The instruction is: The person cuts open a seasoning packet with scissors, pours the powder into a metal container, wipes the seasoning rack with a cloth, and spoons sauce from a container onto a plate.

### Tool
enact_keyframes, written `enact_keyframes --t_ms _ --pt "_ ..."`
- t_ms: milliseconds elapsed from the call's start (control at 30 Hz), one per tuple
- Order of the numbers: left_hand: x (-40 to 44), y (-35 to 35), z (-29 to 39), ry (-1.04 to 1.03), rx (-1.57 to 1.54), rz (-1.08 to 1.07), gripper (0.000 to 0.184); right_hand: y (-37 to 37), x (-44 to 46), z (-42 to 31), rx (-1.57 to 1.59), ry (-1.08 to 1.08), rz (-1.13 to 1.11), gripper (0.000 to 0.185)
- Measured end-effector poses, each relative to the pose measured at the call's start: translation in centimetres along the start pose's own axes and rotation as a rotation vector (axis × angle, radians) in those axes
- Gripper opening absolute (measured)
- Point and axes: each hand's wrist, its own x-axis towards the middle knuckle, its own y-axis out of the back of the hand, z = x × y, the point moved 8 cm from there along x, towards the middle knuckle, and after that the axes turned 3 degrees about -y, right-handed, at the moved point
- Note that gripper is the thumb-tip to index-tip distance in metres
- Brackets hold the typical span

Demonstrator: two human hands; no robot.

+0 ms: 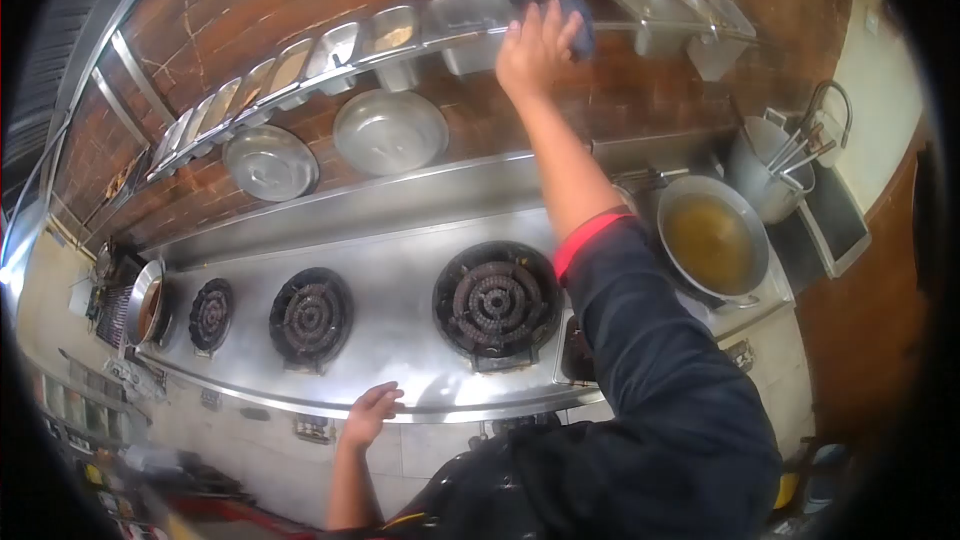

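My left hand (372,415) is hovering by the front edge of the steel stove (395,280), its fingers loosely parted around nothing I can see. Higher up, a metal tray (470,12) is sitting in the wall shelf (425,46). Beside it my right hand (540,45) is reaching up, fingers spread against a dark cloth (582,28) at the shelf's front; I cannot tell whether they are clamping it. It is looking soft, light and hardly fragile, probably best gripped bunched mid-fold. Rightward, a wide pan (705,185) is holding brownish liquid (710,240).
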Motion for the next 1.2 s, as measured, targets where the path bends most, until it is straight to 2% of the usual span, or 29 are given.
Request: enact_keyframes --t_ms 33,100,133,233,333,433,533,633,667,733,767,833,867,933,967,1067,1133,1167,1200 --pt "-0.2 1.0 -1.3 0.024 0.036 0.045 0.046 0.1 0.2 1.4 -0.008 -0.009 -0.003 0.044" --pt "-1.9 2.5 -3.4 0.065 0.011 0.118 0.046 1.1 1.0 2.9 0.099 0.299 0.043 0.041" --pt "-2.9 3.6 -4.7 0.098 -0.026 0.195 0.046 1.7 1.5 4.2 0.087 0.338 0.102 0.04" --pt "-5.2 5.3 -8.4 0.145 -0.122 0.252 0.045 2.0 2.9 7.1 0.09 0.186 0.193 0.04" --pt "-4.2 5.3 -8.0 0.132 -0.065 0.248 0.046 0.3 1.0 4.3 0.145 0.12 0.194 0.041" --pt "-1.9 5.5 -5.5 0.063 0.022 0.23 0.045 0.3 -2.3 -0.7 0.223 0.114 0.108 0.043" --pt "-2.3 6.5 -4.3 0.039 0.042 0.265 0.046 0.1 -1.4 1.6 0.172 0.227 0.006 0.044" --pt "-5.7 8.1 -7.0 0.02 -0.009 0.323 0.044 1.2 1.0 6.7 0.141 0.264 0.258 0.043" --pt "-7.4 8.6 -9.1 0.098 -0.042 0.371 0.045 0.8 1.0 6.1 0.148 0.266 0.255 0.043" --pt "-8.8 8.7 -11.5 0.184 -0.076 0.406 0.046 1.1 1.0 6.2 0.05 0.048 0.322 0.041" --pt "-8.6 8.1 -12.2 0.204 -0.081 0.372 0.047 0.2 -1.0 2.5 -0.025 0.024 0.155 0.04" --pt "-8.3 8.0 -13.1 0.217 -0.08 0.347 0.048 0.4 -3.5 -1.1 0.046 0.056 0.127 0.04" --pt "-7.8 8.0 -13.4 0.204 -0.069 0.342 0.049 0.7 -3.4 -0.9 0.045 0.053 0.132 0.04" --pt "-8.4 8.7 -14.1 0.188 -0.057 0.338 0.049 1.0 -3.0 0.2 0.247 0.018 0.065 0.042" --pt "-9.3 9.3 -15.3 0.193 -0.084 0.365 0.05 0.8 -2.2 1.7 0.275 0.08 0.094 0.042" --pt "-11.2 10.2 -17.6 0.217 -0.113 0.429 0.05 2.0 -0.1 3.1 0.216 -0.038 0.164 0.041" --pt "-11.9 10.6 -18.4 0.245 -0.094 0.455 0.049 1.4 -0.3 3.4 0.193 -0.282 0.133 0.041" --pt "-11.0 10.7 -17.5 0.225 -0.071 0.443 0.05 1.0 -0.8 0.6 0.248 -0.317 -0.085 0.041" --pt "-10.2 10.9 -16.5 0.203 -0.043 0.427 0.051 0.8 -2.2 -2.3 0.208 -0.261 -0.183 0.043"
